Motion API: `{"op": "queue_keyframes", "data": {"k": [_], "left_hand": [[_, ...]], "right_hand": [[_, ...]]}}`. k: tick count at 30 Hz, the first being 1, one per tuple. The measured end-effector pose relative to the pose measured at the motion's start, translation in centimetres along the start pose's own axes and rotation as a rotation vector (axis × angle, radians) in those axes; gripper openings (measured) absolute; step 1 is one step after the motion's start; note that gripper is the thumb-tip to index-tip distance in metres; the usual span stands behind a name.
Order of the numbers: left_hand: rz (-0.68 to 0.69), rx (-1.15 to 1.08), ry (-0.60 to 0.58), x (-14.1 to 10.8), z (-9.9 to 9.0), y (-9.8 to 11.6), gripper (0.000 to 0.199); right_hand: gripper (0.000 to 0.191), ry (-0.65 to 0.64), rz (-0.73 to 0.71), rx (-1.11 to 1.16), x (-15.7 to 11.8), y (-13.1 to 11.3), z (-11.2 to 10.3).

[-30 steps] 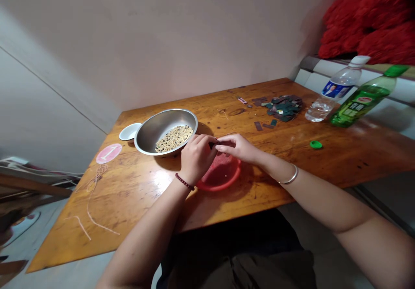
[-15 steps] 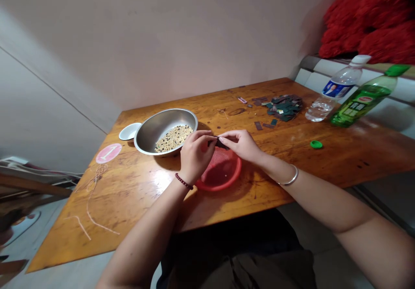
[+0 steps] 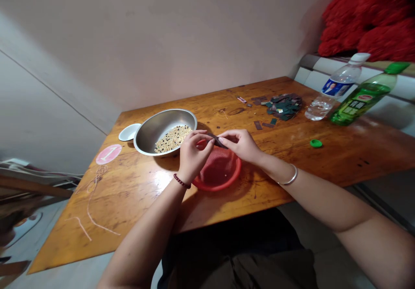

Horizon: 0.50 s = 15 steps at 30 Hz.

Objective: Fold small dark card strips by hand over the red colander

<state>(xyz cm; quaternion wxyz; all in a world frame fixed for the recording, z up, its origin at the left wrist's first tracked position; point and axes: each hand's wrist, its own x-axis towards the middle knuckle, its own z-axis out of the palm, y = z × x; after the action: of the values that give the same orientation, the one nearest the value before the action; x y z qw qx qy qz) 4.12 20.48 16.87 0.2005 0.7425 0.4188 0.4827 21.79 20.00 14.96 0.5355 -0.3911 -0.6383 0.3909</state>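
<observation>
Between my two hands is a small dark strip (image 3: 221, 144), held above a red mesh basket (image 3: 220, 172). My left hand (image 3: 195, 153), with a beaded bracelet at the wrist, pinches its left end. My right hand (image 3: 241, 145), a silver bangle on its wrist, grips the other end between thumb and forefinger. One small pale speck lies in the basket. Left of my left hand, a steel bowl (image 3: 149, 133) holds pale beans (image 3: 173, 138) mixed with dark ones.
A white dish (image 3: 129, 132), pink round card (image 3: 109, 154) and string (image 3: 90, 213) lie left. Dark strips are piled (image 3: 283, 106) at the back right, near a clear bottle (image 3: 333, 88), green bottle (image 3: 365, 96) and green cap (image 3: 316, 144). A small pink-and-white item (image 3: 241, 100) lies behind.
My left hand has shifted slightly left and its fingers have spread a little; more of the dark strip shows between the hands. The right hand has hardly moved.
</observation>
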Motion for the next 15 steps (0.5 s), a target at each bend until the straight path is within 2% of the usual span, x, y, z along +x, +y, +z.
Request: {"op": "queue_keyframes", "data": {"k": [6, 15], "left_hand": [[-0.024, 0.038, 0.014, 0.05, 0.02, -0.09, 0.007], [0.059, 0.225, 0.033, -0.11, 0.04, -0.27, 0.011]], "right_hand": [[0.022, 0.003, -0.013, -0.019, -0.09, 0.29, 0.06], [0.028, -0.036, 0.067, 0.036, 0.17, 0.37, 0.27]]}}
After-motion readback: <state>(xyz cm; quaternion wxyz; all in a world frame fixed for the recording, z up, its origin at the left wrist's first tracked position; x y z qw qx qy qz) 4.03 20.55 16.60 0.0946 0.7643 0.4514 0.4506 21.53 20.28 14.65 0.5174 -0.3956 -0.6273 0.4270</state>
